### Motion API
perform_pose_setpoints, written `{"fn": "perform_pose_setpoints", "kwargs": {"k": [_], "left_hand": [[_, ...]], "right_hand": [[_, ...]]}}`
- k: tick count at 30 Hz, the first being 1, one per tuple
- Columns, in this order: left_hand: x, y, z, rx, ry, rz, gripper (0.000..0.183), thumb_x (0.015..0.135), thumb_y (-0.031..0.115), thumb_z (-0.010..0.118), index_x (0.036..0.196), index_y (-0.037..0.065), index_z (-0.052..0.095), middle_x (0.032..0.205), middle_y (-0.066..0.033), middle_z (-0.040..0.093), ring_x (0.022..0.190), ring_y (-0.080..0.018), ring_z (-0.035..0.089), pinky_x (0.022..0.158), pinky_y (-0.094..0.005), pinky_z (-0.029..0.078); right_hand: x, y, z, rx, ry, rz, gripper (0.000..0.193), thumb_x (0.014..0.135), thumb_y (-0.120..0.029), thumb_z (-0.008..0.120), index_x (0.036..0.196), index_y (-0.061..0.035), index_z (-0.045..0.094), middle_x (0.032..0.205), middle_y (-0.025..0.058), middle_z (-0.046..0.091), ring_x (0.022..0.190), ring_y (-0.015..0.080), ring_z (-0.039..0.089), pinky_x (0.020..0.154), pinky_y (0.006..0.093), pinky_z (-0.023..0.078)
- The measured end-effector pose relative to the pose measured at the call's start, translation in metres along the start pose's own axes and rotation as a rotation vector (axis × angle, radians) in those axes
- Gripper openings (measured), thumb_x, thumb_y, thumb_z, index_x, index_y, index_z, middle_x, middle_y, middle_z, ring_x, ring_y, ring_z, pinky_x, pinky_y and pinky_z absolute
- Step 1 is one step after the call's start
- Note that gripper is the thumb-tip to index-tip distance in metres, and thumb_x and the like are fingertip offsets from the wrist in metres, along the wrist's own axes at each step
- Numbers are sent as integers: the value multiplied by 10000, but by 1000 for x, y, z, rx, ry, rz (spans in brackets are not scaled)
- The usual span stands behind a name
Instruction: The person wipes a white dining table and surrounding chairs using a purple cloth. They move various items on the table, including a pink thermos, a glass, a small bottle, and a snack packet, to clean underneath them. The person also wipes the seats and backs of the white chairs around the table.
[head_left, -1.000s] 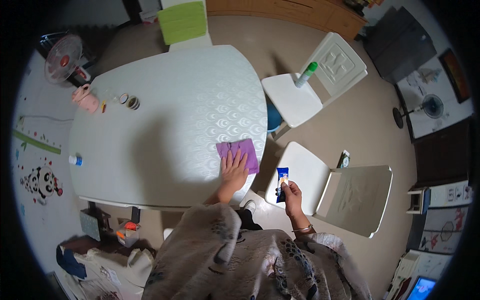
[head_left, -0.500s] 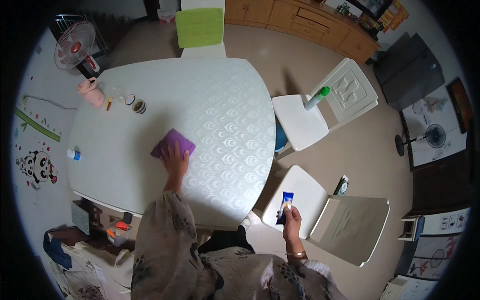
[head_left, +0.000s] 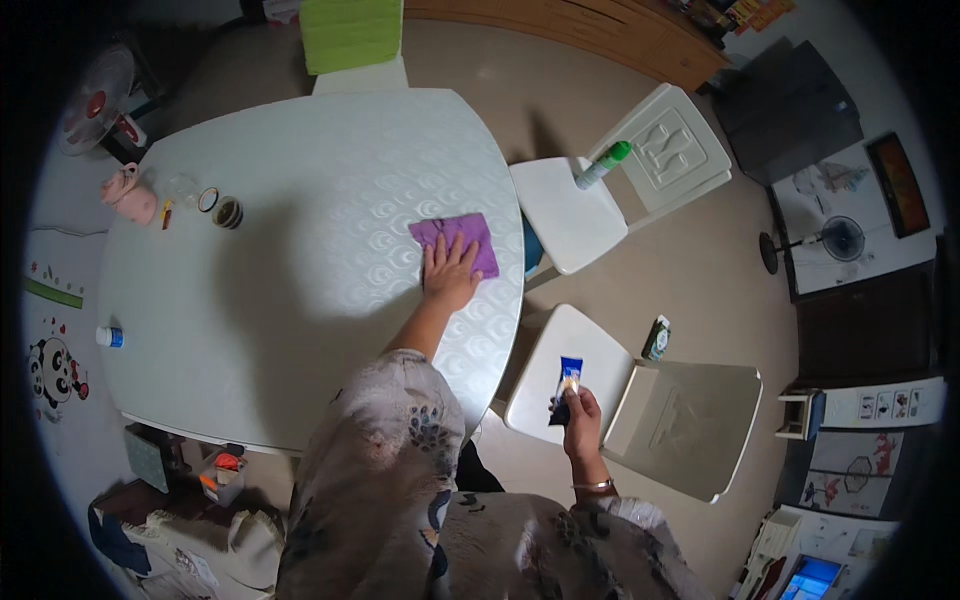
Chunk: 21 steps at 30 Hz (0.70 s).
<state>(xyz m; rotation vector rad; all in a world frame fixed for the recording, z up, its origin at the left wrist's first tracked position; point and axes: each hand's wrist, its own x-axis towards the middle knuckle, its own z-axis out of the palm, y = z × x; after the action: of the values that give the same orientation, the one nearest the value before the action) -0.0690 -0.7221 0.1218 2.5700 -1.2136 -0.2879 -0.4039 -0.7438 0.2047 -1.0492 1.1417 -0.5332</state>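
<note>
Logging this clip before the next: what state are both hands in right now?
Left hand: open, palm down on the purple rectangular cloth on the white patterned tabletop.
Right hand: closed, holding the slim blue packet.

Dim light, soft shadow across the pale table [head_left: 165,290], sheen near its right edge; fisheye bending, black corners

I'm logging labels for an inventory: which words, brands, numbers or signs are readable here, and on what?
Nothing is clear enough to quote.
Blue packet in the right hand: print too small.
Green-capped can on a white chair: too small.
Small bottle on the table: too small.
Green carton: too small.
Orange poster, upper right: blurred.
Lit screen, lower right: unreadable.
</note>
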Motion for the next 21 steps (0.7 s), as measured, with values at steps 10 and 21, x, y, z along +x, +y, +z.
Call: {"fn": "perform_pose_setpoints", "kwargs": {"k": [10, 21], "left_hand": [[-198, 19, 20, -104, 53, 134, 432, 852, 229, 604, 1271, 127, 575, 1428, -61, 441, 1337, -322, 348, 1069, -481, 281], [-326, 53, 38, -3, 344, 77, 283, 849, 143, 563, 1112, 47, 605, 1185, -140, 553, 1089, -381, 475, 954, -496, 355]], "right_hand": [[-15, 0, 0, -62, -95, -57, 126, 942, -150, 597, 978, -30, 611, 781, -4, 620, 656, 55, 564, 584, 215, 467], [-89, 11, -139, 119, -139, -67, 145, 950, -161, 576, 1006, -32, 609, 808, 30, 650, 679, 92, 605, 631, 238, 497]]}}
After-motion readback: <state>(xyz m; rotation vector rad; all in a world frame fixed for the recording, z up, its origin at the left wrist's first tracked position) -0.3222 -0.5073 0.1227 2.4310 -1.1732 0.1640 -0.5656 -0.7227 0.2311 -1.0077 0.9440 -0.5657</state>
